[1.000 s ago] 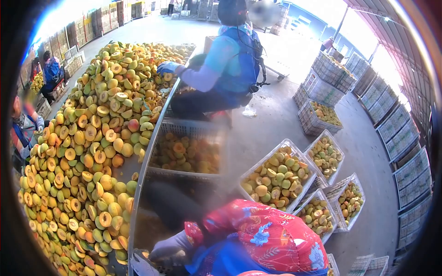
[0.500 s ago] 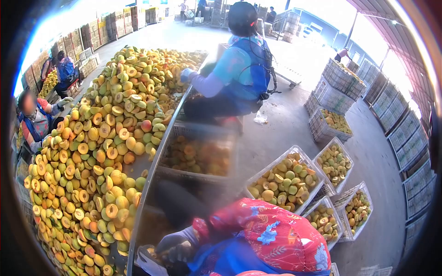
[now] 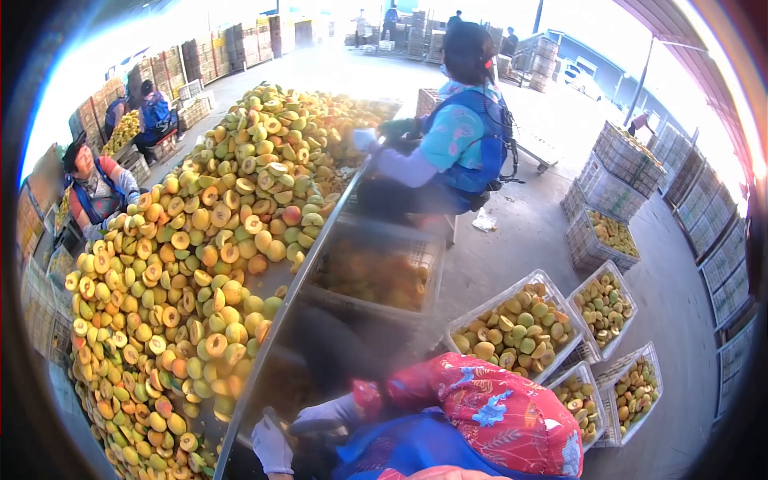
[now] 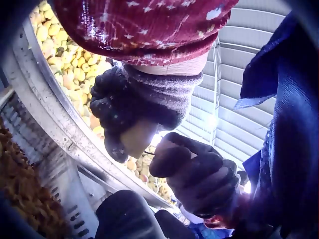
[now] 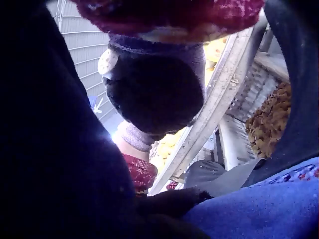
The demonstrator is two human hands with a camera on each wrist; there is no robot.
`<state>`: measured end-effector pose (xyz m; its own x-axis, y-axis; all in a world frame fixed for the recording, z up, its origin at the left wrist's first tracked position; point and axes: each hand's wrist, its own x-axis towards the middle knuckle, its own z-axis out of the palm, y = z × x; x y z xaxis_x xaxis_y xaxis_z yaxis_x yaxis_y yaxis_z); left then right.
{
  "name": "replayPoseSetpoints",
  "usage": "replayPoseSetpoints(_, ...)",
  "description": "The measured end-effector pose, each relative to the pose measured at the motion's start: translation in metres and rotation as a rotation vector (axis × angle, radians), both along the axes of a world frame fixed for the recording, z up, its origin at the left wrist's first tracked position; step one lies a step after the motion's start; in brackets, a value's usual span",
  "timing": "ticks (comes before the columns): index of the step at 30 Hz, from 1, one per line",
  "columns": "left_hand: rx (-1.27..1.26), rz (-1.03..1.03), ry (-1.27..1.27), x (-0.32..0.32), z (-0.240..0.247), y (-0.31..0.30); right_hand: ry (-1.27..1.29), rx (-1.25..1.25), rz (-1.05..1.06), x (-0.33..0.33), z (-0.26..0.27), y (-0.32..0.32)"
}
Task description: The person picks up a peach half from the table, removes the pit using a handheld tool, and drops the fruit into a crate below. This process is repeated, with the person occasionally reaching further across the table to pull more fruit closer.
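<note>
My gloved left hand is at the metal rim of the fruit table. In the left wrist view this left hand grips a yellowish fruit piece. Close beside it, my right hand is curled around a tool whose thin dark tip points at the fruit. The head view has my right hand just right of the left. From my dark right glove in the right wrist view sticks a pale rounded end; the fruit is hidden there.
Halved yellow-green fruit lies heaped on the table. Beyond a fruit crate sits a worker in a blue vest; another worker is across the heap. Filled crates stand on the floor at right, with stacked crates behind.
The head view has swung left, so the scene sits further right. My left hand now shows more plainly beside the right. The worker across the heap has raised their head.
</note>
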<state>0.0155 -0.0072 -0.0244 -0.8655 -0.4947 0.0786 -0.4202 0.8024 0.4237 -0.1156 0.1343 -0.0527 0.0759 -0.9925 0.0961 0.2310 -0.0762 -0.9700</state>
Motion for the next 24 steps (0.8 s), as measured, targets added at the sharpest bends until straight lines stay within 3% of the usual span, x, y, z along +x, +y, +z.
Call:
replayPoseSetpoints(1,0.109,0.001,-0.13,-0.006,0.027,0.004,0.006,0.039,0.014,0.0,0.007,0.002)
replayPoseSetpoints(2,0.221,0.006,-0.26,-0.008,0.044,0.007,-0.139,0.251,0.05,-0.002,0.035,0.011)
replayPoseSetpoints(3,0.186,-0.061,-0.141,-0.004,0.047,0.009,-0.28,0.468,0.091,-0.003,0.055,0.017)
replayPoseSetpoints(6,-0.255,-0.144,0.349,0.0,0.002,0.004,-0.659,0.624,0.112,-0.002,0.071,0.019)
replayPoseSetpoints(7,0.658,0.154,0.14,-0.007,0.02,0.001,-0.692,0.622,0.104,-0.006,0.095,0.022)
replayPoseSetpoints(8,0.809,0.099,0.288,-0.008,0.022,0.0,-0.463,0.475,0.023,-0.007,0.101,0.019)
replayPoseSetpoints(10,1.098,-0.006,0.588,-0.003,0.023,0.007,-0.502,0.45,-0.051,-0.013,0.097,0.015)
replayPoseSetpoints(11,1.297,0.005,0.544,-0.002,0.06,0.016,-0.436,0.545,-0.091,-0.015,0.096,0.009)
replayPoseSetpoints(12,1.256,0.013,0.617,-0.005,0.052,0.017,-0.181,0.547,-0.108,-0.022,0.101,0.007)
replayPoseSetpoints(13,1.424,-0.025,0.73,-0.009,0.048,0.015,-0.167,0.433,-0.195,-0.022,0.113,0.006)
replayPoseSetpoints(15,1.565,0.242,0.797,-0.01,0.045,0.013,-0.087,0.483,-0.382,-0.019,0.122,0.002)
replayPoseSetpoints(16,1.399,0.275,0.839,-0.008,0.025,0.006,-0.054,0.482,-0.394,-0.02,0.119,-0.001)
replayPoseSetpoints(19,1.293,0.278,0.821,-0.002,0.051,0.0,-0.034,0.377,-0.368,-0.013,0.088,-0.006)
replayPoseSetpoints(20,1.288,0.246,0.808,-0.001,0.045,-0.003,0.188,0.431,-0.371,-0.01,0.116,-0.009)
replayPoseSetpoints(22,1.503,0.278,0.921,0.001,0.038,-0.002,0.466,0.331,-0.344,-0.007,0.118,-0.012)
replayPoseSetpoints(24,1.646,0.289,0.981,0.001,0.03,-0.003,0.542,0.247,-0.318,-0.008,0.115,-0.017)
